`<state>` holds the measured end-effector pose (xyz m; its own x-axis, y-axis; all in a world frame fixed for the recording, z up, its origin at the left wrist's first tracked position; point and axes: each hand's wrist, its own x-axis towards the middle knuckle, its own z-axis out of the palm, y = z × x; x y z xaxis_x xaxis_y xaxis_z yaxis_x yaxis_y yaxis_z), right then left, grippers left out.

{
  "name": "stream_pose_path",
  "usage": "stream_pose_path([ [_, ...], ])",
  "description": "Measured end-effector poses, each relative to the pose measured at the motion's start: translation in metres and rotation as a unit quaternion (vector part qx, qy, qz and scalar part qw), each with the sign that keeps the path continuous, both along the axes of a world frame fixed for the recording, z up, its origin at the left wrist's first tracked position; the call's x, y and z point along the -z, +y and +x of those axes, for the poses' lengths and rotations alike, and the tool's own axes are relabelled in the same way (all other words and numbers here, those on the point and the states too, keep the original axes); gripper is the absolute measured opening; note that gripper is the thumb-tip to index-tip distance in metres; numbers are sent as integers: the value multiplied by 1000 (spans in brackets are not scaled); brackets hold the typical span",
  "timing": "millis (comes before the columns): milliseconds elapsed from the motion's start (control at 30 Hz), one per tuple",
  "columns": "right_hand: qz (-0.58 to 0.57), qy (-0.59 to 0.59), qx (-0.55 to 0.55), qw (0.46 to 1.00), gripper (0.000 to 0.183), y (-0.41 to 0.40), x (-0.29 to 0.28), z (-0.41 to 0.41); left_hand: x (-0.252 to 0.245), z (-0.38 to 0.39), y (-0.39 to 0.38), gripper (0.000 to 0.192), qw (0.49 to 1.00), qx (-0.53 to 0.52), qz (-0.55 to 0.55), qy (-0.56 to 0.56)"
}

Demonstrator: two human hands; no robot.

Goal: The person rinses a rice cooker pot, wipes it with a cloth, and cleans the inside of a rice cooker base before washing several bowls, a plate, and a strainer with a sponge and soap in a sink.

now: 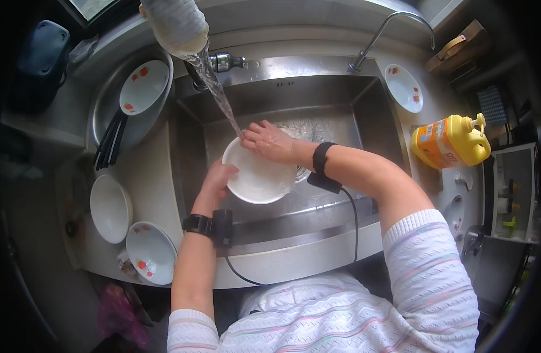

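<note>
A white bowl (261, 178) is held tilted over the stainless steel sink (288, 220). My left hand (216, 178) grips its left side, with the thumb over the rim and the other fingers hidden behind. Across the far rim lies my right hand (270, 142), back upward and fingers bent; its thumb is hidden, so I cannot tell whether it grips. From a whitish covered spout (178, 28), a stream of water (217, 90) runs down to the bowl's far edge by my right fingertips. Water also splashes on the sink floor behind.
Left of the sink, a steel basin (104, 117) holds a flowered bowl (145, 88) and black chopsticks (111, 139). Nearer stand a white bowl (111, 209) and a flowered bowl (151, 253). Rightward are a flowered dish (403, 88), a yellow pump jug (451, 141) and a slim tap (358, 61).
</note>
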<state>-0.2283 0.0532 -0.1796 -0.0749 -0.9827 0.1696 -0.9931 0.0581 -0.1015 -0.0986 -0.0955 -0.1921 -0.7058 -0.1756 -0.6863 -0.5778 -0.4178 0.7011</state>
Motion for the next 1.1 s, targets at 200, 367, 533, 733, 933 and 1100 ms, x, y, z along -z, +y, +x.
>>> stream_pose_path([
  [200,32,-113,167,979,22,-1,19,-12,0,-3,12,50,993,-17,-77,83],
  [367,-54,-345,458,817,35,20,62,10,5,-15,21,57,970,-132,-156,129],
  [533,-145,-741,539,374,31,-10,41,77,22,-21,32,57,907,-247,-307,151],
  [733,-114,-807,479,326,34,-10,54,73,14,-13,28,60,900,-175,-376,138],
  [933,-22,-277,335,900,24,29,41,-2,7,-12,18,53,940,49,-325,90],
  [1100,12,-168,142,975,19,16,10,-4,-4,-24,20,44,923,210,-309,97],
])
